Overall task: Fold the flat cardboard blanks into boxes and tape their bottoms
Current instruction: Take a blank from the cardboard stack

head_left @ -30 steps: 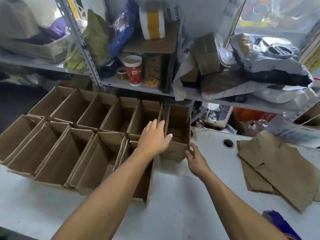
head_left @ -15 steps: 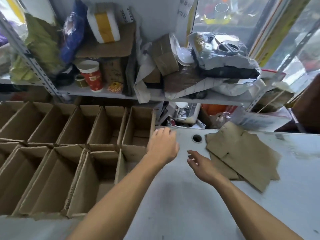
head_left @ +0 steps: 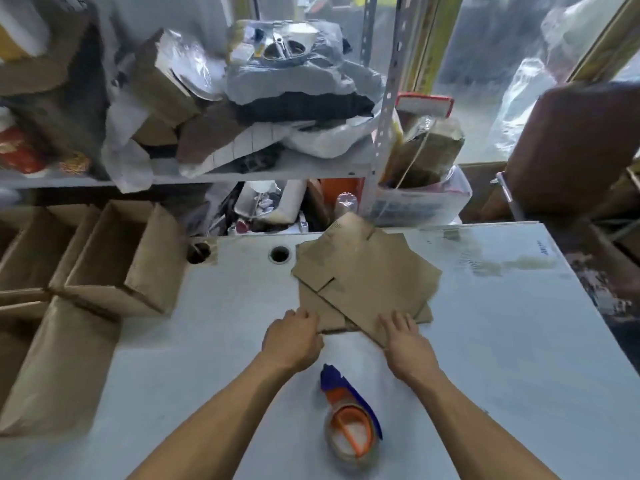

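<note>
1. both bare arms reach out over the pale grey table [head_left: 214, 341], hands side by side at the near edge of the stack of flat cardboard blanks [head_left: 367, 282].
2. the left hand [head_left: 292, 342] sits at the near left corner of the stack, knuckles up and fingers curled down onto the cardboard edge; i can't see whether it actually pinches a sheet.
3. the right hand [head_left: 407, 344] lies on the near right part of the top blank, fingers fairly straight and a little spread, pressing flat on it rather than wrapping round anything.
4. the blanks lie fanned out, the top one turned at an angle to those beneath, in the middle of the table just beyond the hands and right of a round hole [head_left: 279, 254] in the tabletop.
5. a tape dispenser [head_left: 349, 424] with a blue body and orange parts lies on the table between the two forearms, close to the person, touched by neither hand.
6. folded boxes [head_left: 114, 265] stand open-topped in rows along the left side of the table, well apart from the hands.
7. behind the table a metal shelf [head_left: 263, 168] is crammed with plastic bags, cardboard pieces and other clutter, too blurred to sort out.
</note>
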